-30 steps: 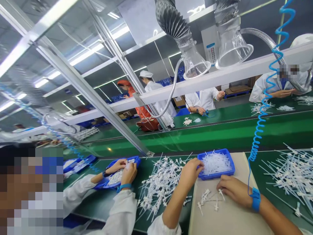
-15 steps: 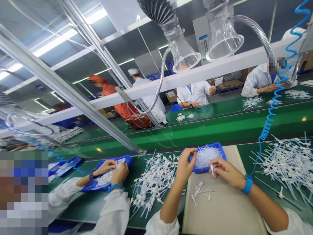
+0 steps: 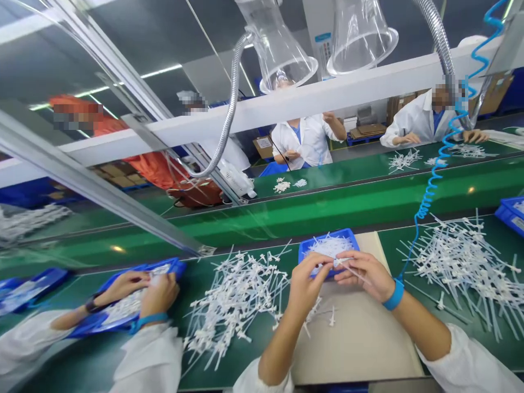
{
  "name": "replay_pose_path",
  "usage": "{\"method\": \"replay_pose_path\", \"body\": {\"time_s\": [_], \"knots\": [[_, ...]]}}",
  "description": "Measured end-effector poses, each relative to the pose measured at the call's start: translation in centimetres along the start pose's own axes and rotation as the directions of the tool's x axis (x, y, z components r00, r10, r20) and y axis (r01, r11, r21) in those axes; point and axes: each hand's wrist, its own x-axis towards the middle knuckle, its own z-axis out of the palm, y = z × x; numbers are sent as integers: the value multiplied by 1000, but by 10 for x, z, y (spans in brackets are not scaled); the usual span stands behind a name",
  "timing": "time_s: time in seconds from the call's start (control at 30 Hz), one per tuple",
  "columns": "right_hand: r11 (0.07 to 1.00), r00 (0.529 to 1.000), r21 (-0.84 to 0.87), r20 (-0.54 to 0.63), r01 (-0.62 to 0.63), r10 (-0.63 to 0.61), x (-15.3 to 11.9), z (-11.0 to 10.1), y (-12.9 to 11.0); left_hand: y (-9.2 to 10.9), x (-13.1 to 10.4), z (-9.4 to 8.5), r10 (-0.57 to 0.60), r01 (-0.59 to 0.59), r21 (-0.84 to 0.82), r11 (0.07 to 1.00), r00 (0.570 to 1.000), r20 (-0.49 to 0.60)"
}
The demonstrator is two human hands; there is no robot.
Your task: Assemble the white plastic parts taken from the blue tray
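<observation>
My left hand (image 3: 310,274) and my right hand (image 3: 367,274) meet just in front of a blue tray (image 3: 303,248) of thin clear tubes (image 3: 329,243). Between the fingertips of both hands is a small white part with a thin tube (image 3: 355,269) that runs across my right fingers. Its joint with the left fingertips is partly hidden. A blue band circles my right wrist. Below the hands, a few white parts with tubes (image 3: 332,316) lie on a beige board (image 3: 354,344).
Piles of white-ended tubes lie left (image 3: 237,300) and right (image 3: 466,267) of the board. A co-worker's hands (image 3: 159,292) are over a blue tray at left. A coiled blue cord (image 3: 428,199) hangs at right; more people sit across the green bench.
My hands have come together, and the white part in my right hand now meets my left fingertips, with a tube showing. The whole view has shifted to the right.
</observation>
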Motion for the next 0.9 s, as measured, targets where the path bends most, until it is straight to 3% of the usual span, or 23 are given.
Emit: {"method": "replay_pose_path", "body": {"time_s": [0.2, 0.27, 0.4, 0.53, 0.67, 0.9], "knots": [[1000, 998, 16, 58, -12, 11, -4, 3, -2, -18, -17, 13, 72, -57, 76, 995, 973, -221], [1000, 998, -10, 55, -12, 13, -6, 5, 0, -21, -22, 15, 105, -84, 97, 992, 963, -246], [995, 999, -104, -50, 6, -12, -5, 6, 4, -23, -29, 18, 100, -85, 71, 994, 967, -234], [964, 981, -251, -144, 91, -131, -1, 5, 6, -20, -32, 20, 19, -23, -14, 1000, 976, -218], [904, 952, -373, -135, 208, -274, -1, 4, 5, -20, -31, 25, -29, 6, -117, 993, 980, -199], [862, 943, -462, -139, 207, -301, -2, -10, 19, -21, -29, 29, -54, 16, -241, 970, 987, -150]]}}
